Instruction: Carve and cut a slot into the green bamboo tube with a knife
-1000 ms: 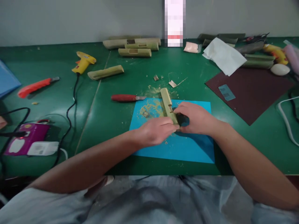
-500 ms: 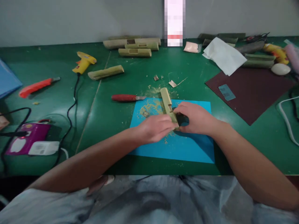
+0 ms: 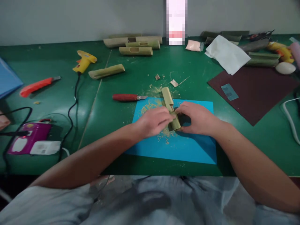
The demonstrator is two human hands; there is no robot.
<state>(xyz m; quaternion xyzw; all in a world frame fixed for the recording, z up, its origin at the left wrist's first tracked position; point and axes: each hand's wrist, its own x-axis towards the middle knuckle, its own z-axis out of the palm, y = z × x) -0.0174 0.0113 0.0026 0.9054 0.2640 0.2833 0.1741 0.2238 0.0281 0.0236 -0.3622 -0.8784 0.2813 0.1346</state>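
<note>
A pale bamboo piece [image 3: 167, 95] with a notch cut near its middle lies lengthwise over the blue sheet [image 3: 199, 153]. My right hand [image 3: 193, 115] grips its right side, the thumb near the close end and the fingers by the notch. Across the bamboo, just below the notch, my left hand [image 3: 157, 121] has its fingers pinched together. What is between those fingertips, if anything, is hidden. Pale shavings and dust [image 3: 150, 105] are scattered around the bamboo. Left of it, a red-handled knife [image 3: 125, 97] rests with its blade tip at the sheet's edge.
Several bamboo pieces [image 3: 136, 51] lie at the back, and one [image 3: 107, 71] lies nearer. A yellow glue gun [image 3: 85, 61], a red-orange tool [image 3: 37, 87] and a purple power box [image 3: 42, 131] are on the left. On the right are a dark brown sheet [image 3: 253, 93] and white paper [image 3: 226, 56].
My left hand has moved up along the bamboo, from its near end to just below the notch, uncovering that end. My right hand keeps its hold on the bamboo.
</note>
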